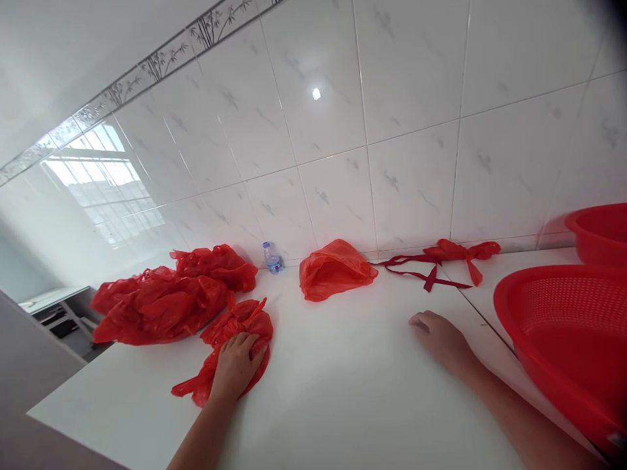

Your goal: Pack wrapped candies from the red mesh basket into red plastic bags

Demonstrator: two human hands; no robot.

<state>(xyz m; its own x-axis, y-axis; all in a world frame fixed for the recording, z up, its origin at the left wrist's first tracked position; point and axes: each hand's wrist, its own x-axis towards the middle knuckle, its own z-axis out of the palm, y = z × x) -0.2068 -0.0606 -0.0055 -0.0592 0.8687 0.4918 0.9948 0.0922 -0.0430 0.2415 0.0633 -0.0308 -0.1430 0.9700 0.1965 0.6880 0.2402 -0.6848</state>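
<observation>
My left hand (238, 362) lies over a crumpled, knotted red plastic bag (257, 320) on the white table, its fingers curled onto the bag and closed on it. Part of the bag is hidden under the palm. To the right, my right hand (438, 336) rests near the tabletop with its fingers loosely closed together and nothing visible in them. An opened-out red plastic bag (336, 267) sits by the wall between the two hands. Dark red straps (426, 274) and a small tied red bag (458, 251) lie beyond my right hand.
A heap of red plastic bags (166, 300) covers the table's left back part. Against the tiled wall (333, 196) stands a small water bottle (273, 260). On the right are a large red perforated basket (509, 307) and a red basin (588, 235). A seam crosses the tabletop there.
</observation>
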